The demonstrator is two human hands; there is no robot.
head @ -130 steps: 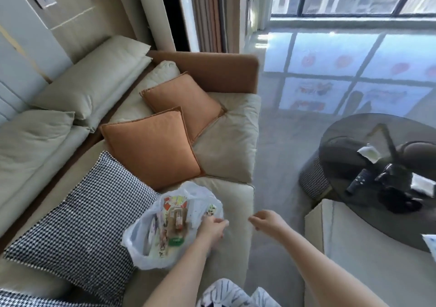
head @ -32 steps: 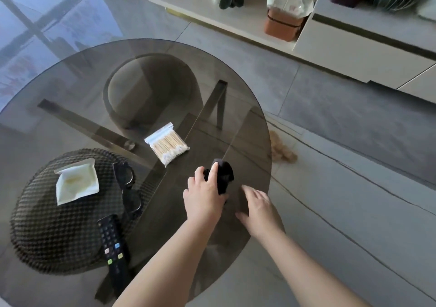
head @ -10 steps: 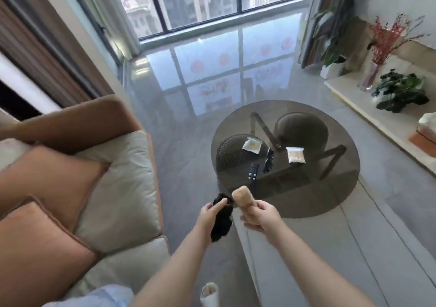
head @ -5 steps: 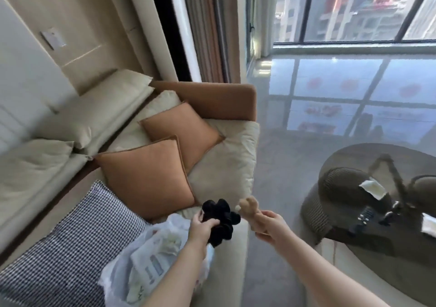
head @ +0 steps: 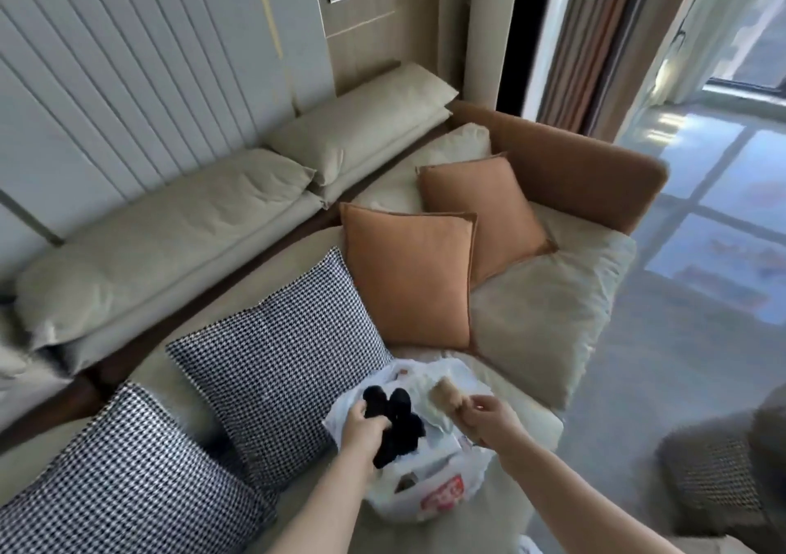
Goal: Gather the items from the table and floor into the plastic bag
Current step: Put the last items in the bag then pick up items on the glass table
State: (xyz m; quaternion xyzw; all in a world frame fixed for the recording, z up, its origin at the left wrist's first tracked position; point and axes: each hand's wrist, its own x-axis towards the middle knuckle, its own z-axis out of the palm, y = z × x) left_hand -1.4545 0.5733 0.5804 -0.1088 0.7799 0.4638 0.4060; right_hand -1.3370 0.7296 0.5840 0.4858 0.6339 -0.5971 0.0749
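Both hands have swung from the desk to above the plastic bag on the sofa: left hand grips a black scrunchie, right hand pinches a tan one, ready for dropping.

two orange cushions; two houndstooth cushions; one plastic bag; two hands

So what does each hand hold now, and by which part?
The left hand grips the black scrunchie by its left side. The right hand pinches the tan scrunchie by its lower end.
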